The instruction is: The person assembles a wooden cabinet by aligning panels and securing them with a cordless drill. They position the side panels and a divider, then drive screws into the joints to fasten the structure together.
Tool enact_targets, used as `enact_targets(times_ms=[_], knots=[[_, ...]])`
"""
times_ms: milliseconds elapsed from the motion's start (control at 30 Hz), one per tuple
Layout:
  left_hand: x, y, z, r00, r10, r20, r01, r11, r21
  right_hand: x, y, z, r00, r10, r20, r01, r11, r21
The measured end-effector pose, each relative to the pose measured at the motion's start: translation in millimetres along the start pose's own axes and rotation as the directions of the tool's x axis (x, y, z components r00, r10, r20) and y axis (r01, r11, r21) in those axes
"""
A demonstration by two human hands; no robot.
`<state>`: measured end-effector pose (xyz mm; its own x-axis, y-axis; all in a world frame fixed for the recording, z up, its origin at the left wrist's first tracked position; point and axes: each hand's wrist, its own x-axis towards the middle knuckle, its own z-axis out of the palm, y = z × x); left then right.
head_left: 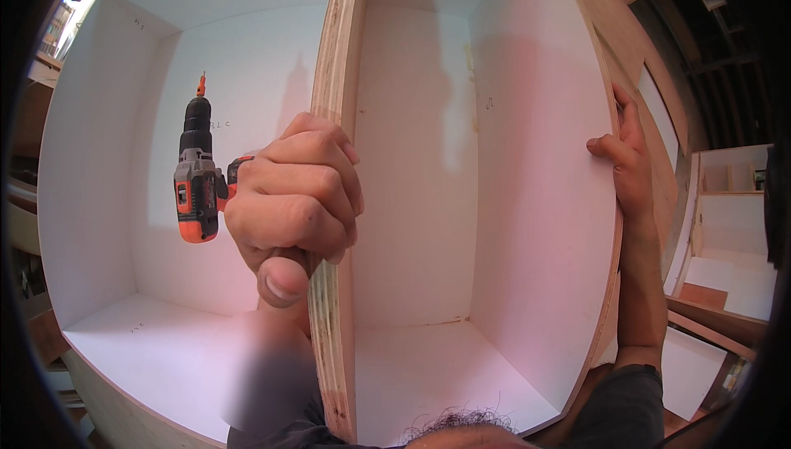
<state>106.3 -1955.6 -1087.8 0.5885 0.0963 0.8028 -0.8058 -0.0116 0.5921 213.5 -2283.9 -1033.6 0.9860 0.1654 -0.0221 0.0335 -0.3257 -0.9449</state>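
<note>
A white box-like cabinet (412, 161) fills the view, split by an upright plywood divider (338, 350). My left hand (292, 194) is closed around the divider's raw edge, fingers wrapped over to its right side and thumb lower down. Just left of that hand, in the left compartment, is a black, grey and orange cordless drill (196, 177) with its bit toward the far side. My left hand partly hides its handle end. At the cabinet's right side panel (544, 185), my right hand (628, 156) grips the outer edge, thumb and fingers bent around it.
Small pencil marks show on the white inner panels. Past the right side stand wooden panels (659, 111) and another white cabinet (729, 226). A white board (692, 371) lies below that. Bright daylight comes in at the upper left.
</note>
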Motion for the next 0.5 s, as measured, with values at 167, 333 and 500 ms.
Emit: enact_targets(times_ms=[167, 333, 500], knots=[[-0.8, 0.7, 0.9, 1.0, -0.007, -0.016, 0.007, 1.0, -0.002, 0.1, 0.1, -0.3, 1.0, -0.011, -0.008, 0.011, 1.0, -0.01], [-0.8, 0.3, 1.7, 1.0, -0.005, -0.017, 0.005, 1.0, -0.003, -0.1, -0.1, -1.5, 1.0, -0.005, -0.002, 0.005, 1.0, -0.009], [-0.6, 1.7, 1.2, 1.0, -0.014, -0.016, 0.014, 1.0, 0.003, 0.1, -0.7, 0.1, 1.0, 0.003, -0.006, -0.003, 1.0, 0.006]])
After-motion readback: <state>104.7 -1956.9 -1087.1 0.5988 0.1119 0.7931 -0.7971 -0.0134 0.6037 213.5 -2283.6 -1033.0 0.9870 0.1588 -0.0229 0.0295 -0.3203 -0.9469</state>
